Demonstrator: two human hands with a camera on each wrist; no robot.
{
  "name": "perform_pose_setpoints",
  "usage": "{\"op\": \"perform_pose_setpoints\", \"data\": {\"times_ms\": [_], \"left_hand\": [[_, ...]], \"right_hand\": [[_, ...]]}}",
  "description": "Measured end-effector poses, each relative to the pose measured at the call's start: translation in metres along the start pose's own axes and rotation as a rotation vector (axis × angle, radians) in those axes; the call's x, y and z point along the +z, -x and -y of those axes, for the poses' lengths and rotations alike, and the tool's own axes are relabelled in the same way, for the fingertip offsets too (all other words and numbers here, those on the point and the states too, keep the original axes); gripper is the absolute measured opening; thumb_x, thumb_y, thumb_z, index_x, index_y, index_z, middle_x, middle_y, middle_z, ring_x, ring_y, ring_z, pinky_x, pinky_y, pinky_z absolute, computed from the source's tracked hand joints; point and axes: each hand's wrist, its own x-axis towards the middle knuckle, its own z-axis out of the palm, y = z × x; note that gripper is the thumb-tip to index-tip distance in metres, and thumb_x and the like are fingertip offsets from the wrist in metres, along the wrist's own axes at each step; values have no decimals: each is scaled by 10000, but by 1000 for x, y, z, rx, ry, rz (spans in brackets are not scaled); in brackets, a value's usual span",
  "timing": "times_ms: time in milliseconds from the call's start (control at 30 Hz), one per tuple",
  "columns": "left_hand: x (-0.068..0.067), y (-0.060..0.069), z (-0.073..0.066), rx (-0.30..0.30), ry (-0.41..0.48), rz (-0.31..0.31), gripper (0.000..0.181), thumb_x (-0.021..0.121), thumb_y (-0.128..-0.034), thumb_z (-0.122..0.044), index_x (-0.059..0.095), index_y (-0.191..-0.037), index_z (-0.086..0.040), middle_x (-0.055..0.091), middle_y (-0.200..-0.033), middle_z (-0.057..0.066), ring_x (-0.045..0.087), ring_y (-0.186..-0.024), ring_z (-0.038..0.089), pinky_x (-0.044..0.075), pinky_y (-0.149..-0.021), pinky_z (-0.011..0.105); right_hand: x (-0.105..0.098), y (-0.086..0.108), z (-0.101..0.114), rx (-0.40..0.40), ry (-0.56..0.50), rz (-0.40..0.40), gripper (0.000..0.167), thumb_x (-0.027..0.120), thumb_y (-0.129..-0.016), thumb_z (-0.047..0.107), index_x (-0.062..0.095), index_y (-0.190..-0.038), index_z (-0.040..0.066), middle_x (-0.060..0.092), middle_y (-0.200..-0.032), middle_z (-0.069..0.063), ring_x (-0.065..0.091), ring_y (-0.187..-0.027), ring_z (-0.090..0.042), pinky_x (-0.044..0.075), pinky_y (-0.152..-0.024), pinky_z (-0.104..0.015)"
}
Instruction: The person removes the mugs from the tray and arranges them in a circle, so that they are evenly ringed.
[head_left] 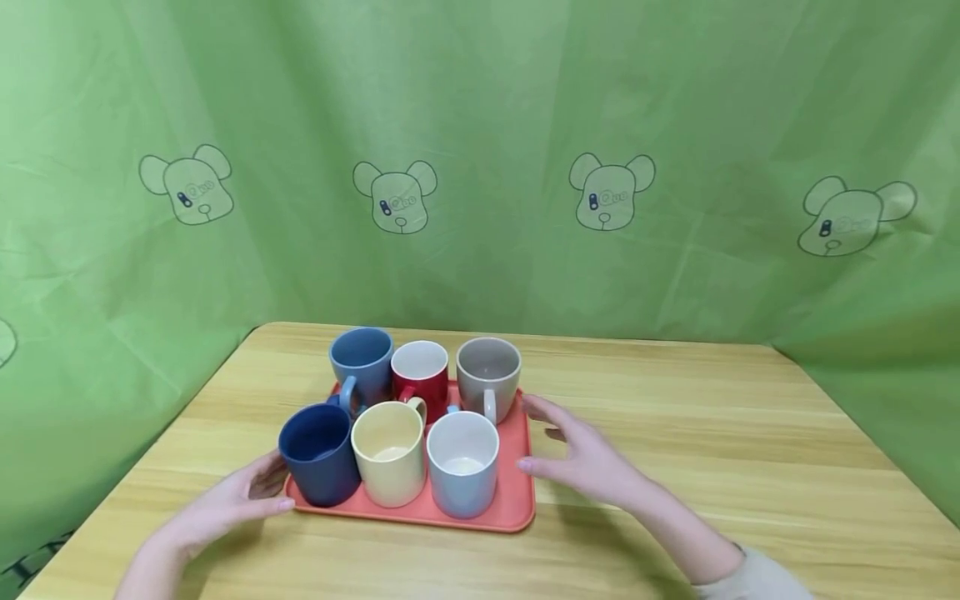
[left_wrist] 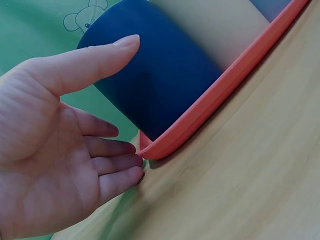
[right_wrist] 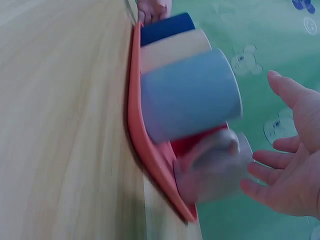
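Observation:
A coral-red tray (head_left: 513, 487) on the table carries several mugs in two rows. In front stand a navy mug (head_left: 324, 467), a cream mug (head_left: 392, 467) and a light blue mug (head_left: 462, 483). Behind them are a blue mug (head_left: 367, 367), a red mug with white inside (head_left: 429, 392) and a grey mug (head_left: 480, 390). My left hand (left_wrist: 55, 135) is at the tray's left corner, fingertips at the rim, thumb extended beside the navy mug. My right hand (head_left: 585, 458) hovers by the tray's right side with fingers spread. In the right wrist view it appears apart from the tray, holding nothing.
The wooden table (head_left: 675, 392) extends to the right of the tray and in front of it. Behind and at the sides hangs a green curtain (head_left: 480, 100) printed with bear heads.

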Motion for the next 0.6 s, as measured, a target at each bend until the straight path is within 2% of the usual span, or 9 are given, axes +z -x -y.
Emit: {"op": "perform_pose_setpoints", "data": {"times_ms": [167, 333, 433, 600], "left_hand": [[0, -2, 0, -16, 5, -12, 766, 583, -900, -124, 85, -1398, 175, 148, -1431, 380, 196, -1308, 495, 323, -924, 105], [2, -3, 1, 7, 19, -8, 771, 589, -894, -105, 77, -1389, 191, 139, -1421, 397, 187, -1303, 506, 318, -923, 100], [4, -2, 1, 17, 29, -6, 786, 596, -884, -93, 64, -1383, 199, 125, -1418, 403, 177, -1301, 511, 310, -929, 103], [5, -1, 0, 20, 27, -16, 790, 607, -877, -98, 79, -1383, 199, 138, -1414, 406, 187, -1297, 515, 314, -926, 103]], "right_hand": [[19, -15, 12, -6, 8, 19, 822, 786, -740, 291, 376, -1392, 4, 503, -1310, -139, 492, -1150, -324, 398, -950, -514], [38, -23, 21, 14, 68, 1, 868, 824, -684, 284, 390, -1392, 30, 427, -1394, -135, 420, -1226, -331, 371, -960, -544], [47, -27, 24, 0, 132, 1, 888, 837, -659, 281, 395, -1387, 32, 440, -1380, -115, 403, -1230, -294, 394, -937, -525], [57, -32, 28, -21, 225, -6, 898, 858, -615, 293, 427, -1357, 29, 508, -1274, -89, 424, -1125, -247, 441, -861, -457]]}}
